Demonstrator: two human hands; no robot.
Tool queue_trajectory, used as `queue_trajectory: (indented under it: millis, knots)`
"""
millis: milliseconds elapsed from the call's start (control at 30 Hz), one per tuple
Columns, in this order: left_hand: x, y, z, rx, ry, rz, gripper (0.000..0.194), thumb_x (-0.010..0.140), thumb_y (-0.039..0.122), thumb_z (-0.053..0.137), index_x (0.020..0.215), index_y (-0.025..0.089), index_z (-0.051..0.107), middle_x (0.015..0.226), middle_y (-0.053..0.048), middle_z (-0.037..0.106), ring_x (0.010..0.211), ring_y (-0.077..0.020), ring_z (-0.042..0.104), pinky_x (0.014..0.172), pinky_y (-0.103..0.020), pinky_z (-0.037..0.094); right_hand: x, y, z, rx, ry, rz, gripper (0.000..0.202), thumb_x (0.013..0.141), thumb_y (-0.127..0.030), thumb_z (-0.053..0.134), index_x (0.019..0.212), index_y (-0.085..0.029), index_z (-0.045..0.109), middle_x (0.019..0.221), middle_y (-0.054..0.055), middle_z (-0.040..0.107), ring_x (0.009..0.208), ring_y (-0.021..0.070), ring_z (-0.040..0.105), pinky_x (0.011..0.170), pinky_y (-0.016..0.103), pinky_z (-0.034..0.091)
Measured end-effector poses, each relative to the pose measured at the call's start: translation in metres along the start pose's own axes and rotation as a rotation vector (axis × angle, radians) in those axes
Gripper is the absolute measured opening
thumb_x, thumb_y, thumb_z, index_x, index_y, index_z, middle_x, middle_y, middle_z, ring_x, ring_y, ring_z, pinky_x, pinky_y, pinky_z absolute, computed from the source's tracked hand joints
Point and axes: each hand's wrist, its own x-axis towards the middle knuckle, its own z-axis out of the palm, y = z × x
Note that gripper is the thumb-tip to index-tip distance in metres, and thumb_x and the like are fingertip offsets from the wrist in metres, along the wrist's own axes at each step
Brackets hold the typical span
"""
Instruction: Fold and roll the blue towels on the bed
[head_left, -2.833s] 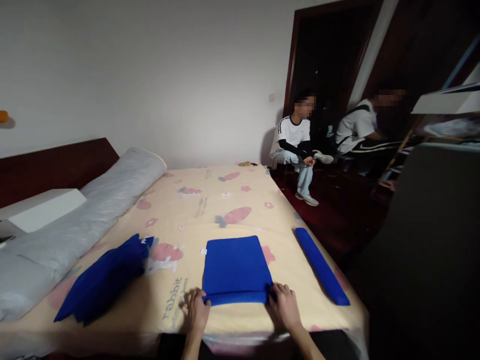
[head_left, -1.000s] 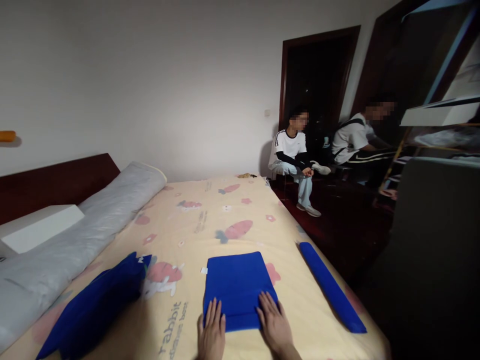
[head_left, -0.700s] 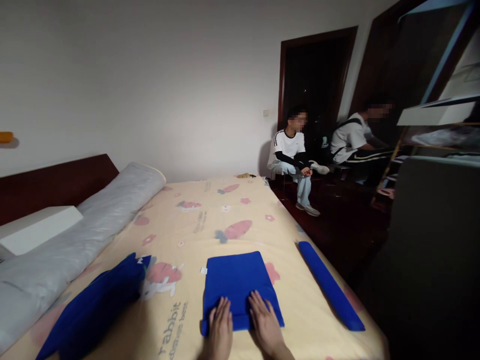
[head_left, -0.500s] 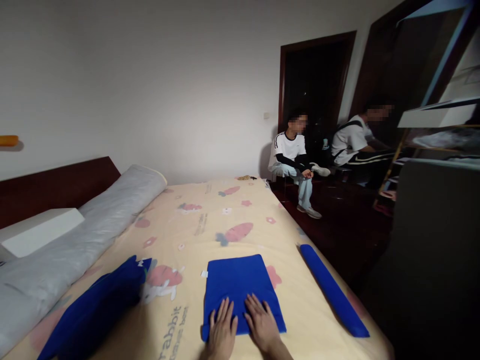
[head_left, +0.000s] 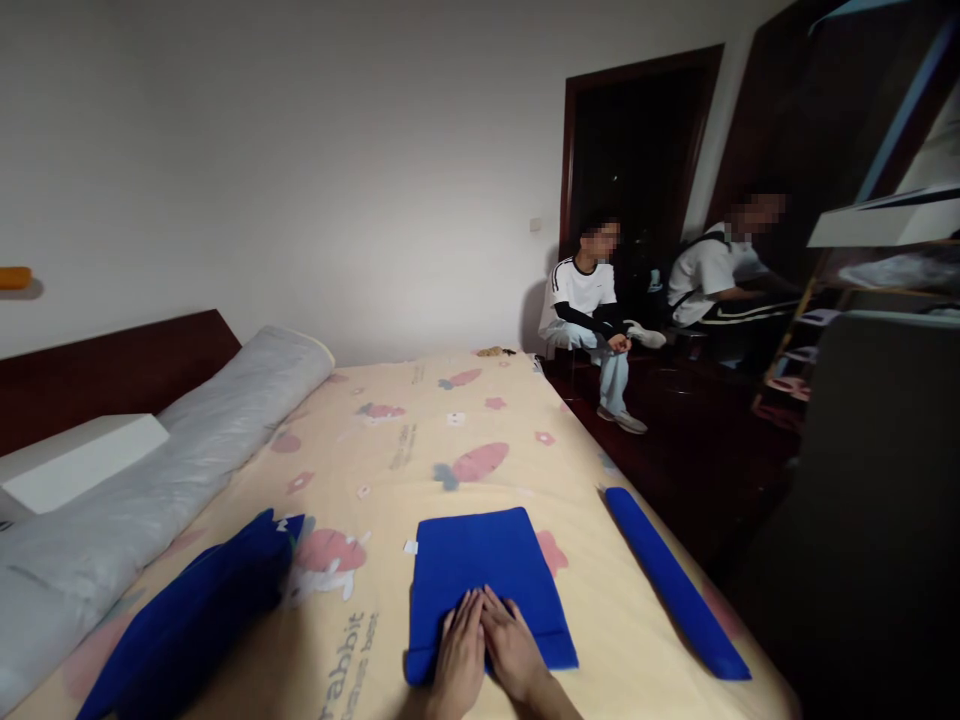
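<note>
Left hand (head_left: 460, 652), right hand (head_left: 513, 646) flat together

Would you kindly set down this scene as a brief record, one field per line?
Left hand: palm down on the square blue cloth, at its near edge
Right hand: palm down on that cloth, beside the left hand
Right side: long, narrow blue fabric strip
Left side: loosely heaped blue cloth
Surface: cream, carrot-printed bedsheet
Far left: long grey padded roll; rectangular white box
Background: two seated people in white tops
</note>
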Motion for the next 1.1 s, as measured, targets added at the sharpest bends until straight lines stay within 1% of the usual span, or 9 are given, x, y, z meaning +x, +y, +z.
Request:
queue_trajectory:
  millis: [133,267,400,500,567,700,833,933,1100]
  knots:
    - [-0.008,-0.033,-0.008,0.125,-0.017,-0.197,0.047,0.096,0.03,0.031,0.143,0.034,0.04,0.149,0.0,0.045,0.136,-0.0188,0.044,0.11,-0.043,0.038,-0.005,0.039,-0.007,-0.113,0.096,0.251,0.05,0.099,-0.041,0.03,0.144,-0.024,0.045,0.152,0.006,0.038,0.142,0.0259,0.031,0.115,0.052,0.026]
    - [-0.022,-0.067,-0.018,0.287,0.121,-0.4,0.048,0.095,0.026,0.031,0.14,0.03,0.046,0.147,-0.005,0.048,0.137,-0.0243,0.043,0.11,-0.054,0.033,-0.021,0.076,-0.016,-0.224,0.238,0.433,0.052,0.097,-0.037,0.032,0.143,-0.017,0.046,0.152,0.01,0.038,0.142,0.0282,0.032,0.114,0.054,0.026]
    - [-0.009,-0.039,-0.018,0.23,0.194,-0.275,0.049,0.095,0.023,0.031,0.143,0.026,0.041,0.15,-0.005,0.044,0.14,-0.0214,0.038,0.114,-0.049,0.031,-0.011,0.054,-0.012,-0.166,0.2,0.196,0.049,0.097,-0.03,0.032,0.143,-0.023,0.047,0.153,0.007,0.037,0.143,0.0245,0.029,0.115,0.05,0.025]
    - [0.013,-0.005,-0.011,0.067,0.067,-0.041,0.053,0.096,0.019,0.028,0.147,0.027,0.033,0.151,-0.001,0.043,0.14,-0.015,0.039,0.113,-0.037,0.036,0.007,0.025,-0.005,-0.053,0.046,0.021,0.051,0.097,-0.028,0.032,0.147,-0.026,0.04,0.153,0.006,0.036,0.144,0.0214,0.027,0.116,0.046,0.024]
    - [0.022,0.002,-0.008,0.002,-0.025,0.047,0.054,0.096,0.019,0.029,0.149,0.03,0.028,0.151,0.001,0.042,0.139,-0.0126,0.04,0.112,-0.033,0.037,0.015,0.021,-0.002,-0.006,-0.023,-0.02,0.051,0.097,-0.032,0.033,0.148,-0.027,0.036,0.153,0.006,0.037,0.143,0.0205,0.029,0.115,0.045,0.026]
    - [0.016,-0.033,-0.012,0.076,-0.042,-0.121,0.049,0.097,0.028,0.031,0.146,0.035,0.033,0.151,0.001,0.043,0.138,-0.0157,0.041,0.112,-0.04,0.036,0.006,0.064,-0.005,-0.12,0.099,0.19,0.051,0.097,-0.039,0.031,0.145,-0.026,0.043,0.151,0.006,0.041,0.142,0.0242,0.033,0.114,0.049,0.027]
    - [-0.003,-0.07,-0.021,0.238,0.136,-0.391,0.046,0.097,0.029,0.029,0.14,0.027,0.047,0.149,-0.005,0.046,0.138,-0.022,0.041,0.111,-0.049,0.034,-0.016,0.108,-0.014,-0.279,0.331,0.438,0.054,0.097,-0.041,0.027,0.142,-0.019,0.047,0.151,0.011,0.04,0.142,0.0284,0.032,0.111,0.055,0.028]
    - [-0.004,-0.056,-0.02,0.252,0.239,-0.382,0.047,0.097,0.026,0.03,0.141,0.024,0.046,0.15,-0.006,0.044,0.14,-0.0222,0.038,0.113,-0.05,0.033,-0.014,0.093,-0.015,-0.271,0.352,0.41,0.054,0.097,-0.039,0.026,0.141,-0.017,0.049,0.153,0.011,0.036,0.143,0.0284,0.031,0.112,0.055,0.026]
    - [0.019,-0.002,-0.001,0.054,0.041,-0.065,0.051,0.096,0.021,0.031,0.146,0.029,0.035,0.15,0.0,0.045,0.138,-0.0136,0.04,0.112,-0.034,0.038,0.017,0.033,-0.002,-0.061,0.073,0.061,0.052,0.095,-0.026,0.031,0.146,-0.025,0.041,0.153,0.006,0.037,0.144,0.0211,0.028,0.115,0.044,0.025]
